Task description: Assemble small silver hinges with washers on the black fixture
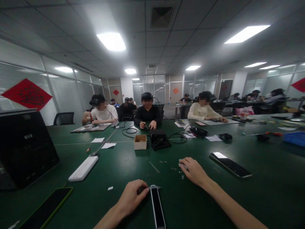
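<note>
My left hand (133,195) rests on the green table at the lower middle, fingers curled and thumb drawn in. Its fingertips reach a small clear piece at the top end of a narrow white-framed strip with a black face (157,206). What the fingers pinch, if anything, is too small to make out. Farther out to the right, my right hand (194,170) has its fingers bent together, palm down. A tiny pale bit shows at its fingertips. Several small shiny loose pieces (182,176) lie just left of that hand.
A phone (230,164) lies right of my right hand. At left are a white power strip (83,168), a green-edged dark tablet or phone (47,208) and a black HP machine (26,149). An open cardboard box (140,142) and a black stand (159,140) sit ahead. Co-workers sit opposite.
</note>
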### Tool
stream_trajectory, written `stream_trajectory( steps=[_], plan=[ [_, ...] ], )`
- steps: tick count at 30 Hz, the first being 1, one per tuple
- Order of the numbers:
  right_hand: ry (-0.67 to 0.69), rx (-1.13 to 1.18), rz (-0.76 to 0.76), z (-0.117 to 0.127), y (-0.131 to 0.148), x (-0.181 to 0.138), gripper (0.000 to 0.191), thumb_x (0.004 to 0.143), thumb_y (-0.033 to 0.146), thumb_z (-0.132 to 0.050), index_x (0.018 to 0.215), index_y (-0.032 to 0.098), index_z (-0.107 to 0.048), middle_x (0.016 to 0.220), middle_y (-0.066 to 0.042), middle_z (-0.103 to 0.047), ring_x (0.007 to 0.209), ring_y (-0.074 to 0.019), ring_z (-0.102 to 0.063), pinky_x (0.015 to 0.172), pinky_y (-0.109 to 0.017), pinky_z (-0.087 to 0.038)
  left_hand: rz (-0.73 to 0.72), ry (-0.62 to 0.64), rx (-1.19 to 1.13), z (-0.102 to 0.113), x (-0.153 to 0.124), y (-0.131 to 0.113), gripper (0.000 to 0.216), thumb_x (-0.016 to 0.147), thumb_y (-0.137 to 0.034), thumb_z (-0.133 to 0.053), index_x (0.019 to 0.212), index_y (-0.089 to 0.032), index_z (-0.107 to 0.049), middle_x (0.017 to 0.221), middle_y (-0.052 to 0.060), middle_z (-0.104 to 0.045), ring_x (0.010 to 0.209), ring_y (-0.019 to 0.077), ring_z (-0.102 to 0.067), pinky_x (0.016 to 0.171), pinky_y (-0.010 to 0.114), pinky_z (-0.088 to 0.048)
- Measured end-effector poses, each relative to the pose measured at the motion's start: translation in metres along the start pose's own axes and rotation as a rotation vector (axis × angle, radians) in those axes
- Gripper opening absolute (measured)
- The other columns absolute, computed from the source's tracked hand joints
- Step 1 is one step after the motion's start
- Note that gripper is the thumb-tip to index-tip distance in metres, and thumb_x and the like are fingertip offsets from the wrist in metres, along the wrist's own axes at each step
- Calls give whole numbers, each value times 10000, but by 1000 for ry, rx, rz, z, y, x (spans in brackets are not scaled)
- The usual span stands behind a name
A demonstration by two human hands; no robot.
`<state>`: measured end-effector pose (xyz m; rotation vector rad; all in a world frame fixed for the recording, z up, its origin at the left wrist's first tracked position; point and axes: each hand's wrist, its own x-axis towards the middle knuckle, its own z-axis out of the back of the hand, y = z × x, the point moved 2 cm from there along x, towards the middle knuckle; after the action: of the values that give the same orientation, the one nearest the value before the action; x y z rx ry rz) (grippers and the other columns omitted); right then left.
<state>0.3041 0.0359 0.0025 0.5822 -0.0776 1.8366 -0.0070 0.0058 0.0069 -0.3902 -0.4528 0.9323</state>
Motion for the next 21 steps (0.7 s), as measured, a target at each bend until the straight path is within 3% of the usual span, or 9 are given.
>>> stream_trajectory(
  steps=[11, 21],
  plan=[
    [81, 121, 47, -14, 22, -8, 267, 936, 270, -423, 1029, 166, -651, 1029, -91, -612, 907, -207, -582, 812, -381, -488, 28, -3, 1, 0, 0, -2, 137, 859, -246, -553, 904, -179, -663, 862, 12, -672, 708, 150, -586, 651, 228, -438],
    [125, 183, 37, -14, 17, -6, 233, 923, 267, -468, 1024, 177, -659, 1021, -76, -587, 890, -185, -574, 790, -342, -498, 16, 1, 0, 0, 0, -1, 176, 875, -283, -536, 931, -176, -664, 855, 19, -657, 693, 152, -571, 649, 238, -444]
  ],
)
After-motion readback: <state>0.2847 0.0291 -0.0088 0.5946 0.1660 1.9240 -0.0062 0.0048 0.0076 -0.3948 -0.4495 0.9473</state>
